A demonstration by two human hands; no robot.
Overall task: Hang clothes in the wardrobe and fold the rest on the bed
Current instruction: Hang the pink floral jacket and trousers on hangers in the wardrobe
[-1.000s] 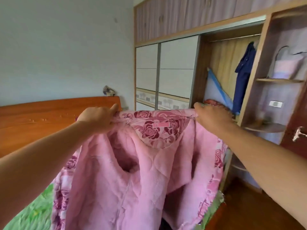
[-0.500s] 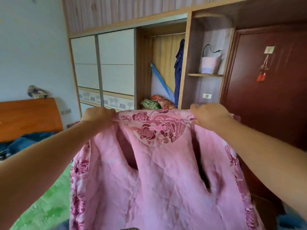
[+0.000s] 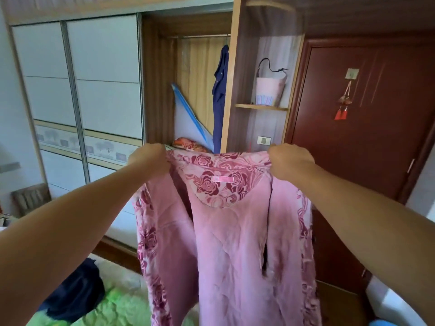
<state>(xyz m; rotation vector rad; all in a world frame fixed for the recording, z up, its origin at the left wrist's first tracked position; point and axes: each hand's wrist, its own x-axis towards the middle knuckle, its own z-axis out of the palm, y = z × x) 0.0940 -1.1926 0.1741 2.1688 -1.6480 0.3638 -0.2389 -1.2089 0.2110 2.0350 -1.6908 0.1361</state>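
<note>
Before wardrobe point(image 3: 188, 90), both arms out, grips pinch jacket point(image 3: 230, 243) shoulders.

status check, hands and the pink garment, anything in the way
Left hand, right hand: each grips a shoulder of the pink garment, held up spread. Open wardrobe bay ahead, navy garment hanging inside. Nothing visible between.

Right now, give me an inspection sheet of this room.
Surface: bed, green cover, lower left.
Job's things: pink floral garment held up before the open wardrobe; navy garment hangs on the rail inside.
Clutter: dark garment lying on the bed; pink bag on the side shelf.
Hands: left hand and right hand each grip the pink garment's top edge.
Cables: nothing seen.
Surroundings: dark red door with a red tassel, right of the wardrobe.
</note>
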